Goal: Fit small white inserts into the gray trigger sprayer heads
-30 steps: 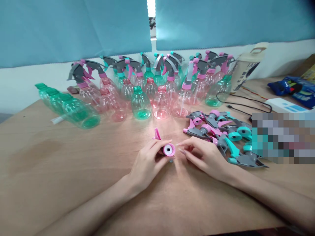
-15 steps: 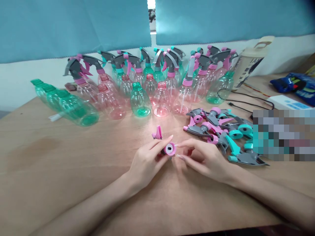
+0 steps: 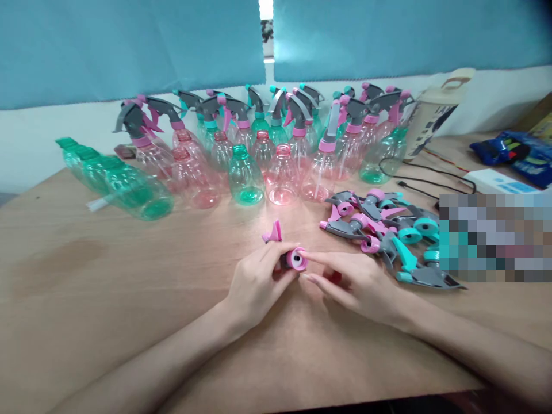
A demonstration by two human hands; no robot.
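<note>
My left hand (image 3: 257, 275) is closed around a spray trigger head, whose pink screw collar (image 3: 297, 260) faces me and shows a white inside with a dark central hole. Its pink trigger (image 3: 273, 232) sticks out past my left fingers, while most of the grey body is hidden. My right hand (image 3: 356, 282) is open beside it, with the index fingertip at the collar's rim and the thumb apart just below. To the right lies a pile of loose grey spray heads (image 3: 345, 229) with pink or teal parts.
Open-necked bottles, such as a green bottle (image 3: 246, 181) and a pink bottle (image 3: 282, 184), stand ahead, with several sprayer-topped bottles behind. Green bottles (image 3: 149, 198) line the left. A black cable (image 3: 435, 165), a tumbler (image 3: 433, 118) and a white box (image 3: 495, 183) are at right.
My right index fingertip has moved left onto the collar's rim, and the thumb has come closer to it. The spray head stays in my left hand, shifted very slightly.
</note>
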